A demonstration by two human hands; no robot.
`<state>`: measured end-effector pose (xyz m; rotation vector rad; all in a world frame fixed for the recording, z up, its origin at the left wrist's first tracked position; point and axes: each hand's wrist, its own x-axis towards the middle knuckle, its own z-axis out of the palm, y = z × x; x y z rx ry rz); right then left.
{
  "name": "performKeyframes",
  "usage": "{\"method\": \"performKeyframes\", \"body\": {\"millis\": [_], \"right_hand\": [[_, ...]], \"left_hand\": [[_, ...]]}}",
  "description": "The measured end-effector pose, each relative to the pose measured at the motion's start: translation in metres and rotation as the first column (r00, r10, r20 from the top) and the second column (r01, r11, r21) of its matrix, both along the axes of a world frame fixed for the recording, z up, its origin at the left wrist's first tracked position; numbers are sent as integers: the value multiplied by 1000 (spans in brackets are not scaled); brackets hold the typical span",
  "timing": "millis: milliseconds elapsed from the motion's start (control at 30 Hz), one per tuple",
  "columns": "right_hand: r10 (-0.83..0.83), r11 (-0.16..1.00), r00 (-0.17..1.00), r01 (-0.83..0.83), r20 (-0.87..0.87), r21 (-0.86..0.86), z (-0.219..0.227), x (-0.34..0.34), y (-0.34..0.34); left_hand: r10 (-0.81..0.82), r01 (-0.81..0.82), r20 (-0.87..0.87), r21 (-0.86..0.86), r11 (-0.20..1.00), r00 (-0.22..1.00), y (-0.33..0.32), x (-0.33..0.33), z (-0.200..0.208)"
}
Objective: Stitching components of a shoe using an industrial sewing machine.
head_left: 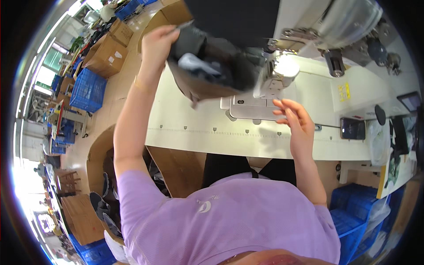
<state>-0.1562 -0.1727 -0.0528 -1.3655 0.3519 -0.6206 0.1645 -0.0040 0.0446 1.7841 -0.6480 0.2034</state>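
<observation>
My left hand (158, 46) is raised at the far left of the sewing table, its fingers closed on the upper corner of a dark fabric piece (207, 86). That piece is smeared by motion. It hangs over the table in a hollow, folded shape with a pale patch inside, and its right end reaches beside the needle area of a sewing machine (276, 81). My right hand (298, 126) hovers just in front of the lit machine head, fingers apart and slightly bent, with nothing in them.
The white table (190, 143) carries a ruler scale near its front edge. A phone (352, 128) lies at the right. Below left stands a cardboard box (99, 154) with dark pieces inside. Blue crates (88, 90) stand on the floor, another blue crate (349, 216) at lower right.
</observation>
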Motion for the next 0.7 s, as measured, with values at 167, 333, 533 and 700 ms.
{"method": "performKeyframes", "body": {"millis": [167,333,533,700], "right_hand": [[86,996,996,-86,-16,-1,-9,-9,12],[158,986,982,-162,-102,-33,-19,-7,28],[235,964,943,-257,-237,-69,-35,10,49],[304,932,901,-349,-309,-99,-53,25,75]], "left_hand": [[-91,172,481,-126,977,872,-69,118,61],[30,-107,491,130,986,870,-17,79,11],[694,-878,585,69,474,421,286,42,-173],[921,-867,270,483,124,282,460,-128,-398]]}}
